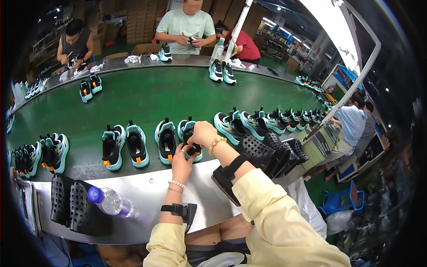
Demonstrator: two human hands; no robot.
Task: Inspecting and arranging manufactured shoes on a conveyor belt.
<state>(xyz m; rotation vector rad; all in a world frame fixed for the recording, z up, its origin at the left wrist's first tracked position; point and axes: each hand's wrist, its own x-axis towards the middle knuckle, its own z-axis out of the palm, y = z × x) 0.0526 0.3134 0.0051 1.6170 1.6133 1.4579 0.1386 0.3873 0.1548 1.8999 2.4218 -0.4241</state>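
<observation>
Both my hands are at one black and turquoise sneaker [187, 128] on the green table. My left hand [183, 159] is closed about the near end of its opening, with a ring on one finger. Coming over from the right, my right hand [205, 135] has its fingers bent down at the opening; the fingertips are partly hidden. Close on the left sits a matching sneaker [166, 141] with an orange heel tab. Farther left stands another pair, a left sneaker [113, 147] and a right sneaker [136, 144].
Black perforated shoe forms [253, 151] stand right of my hands. More black forms [86, 209] and a purple-capped bottle [111, 202] are on the metal ledge [147, 196]. Sneakers line the green table [147, 93] both ways. Co-workers [187, 29] sit across; a lamp arm [347, 93] rises at right.
</observation>
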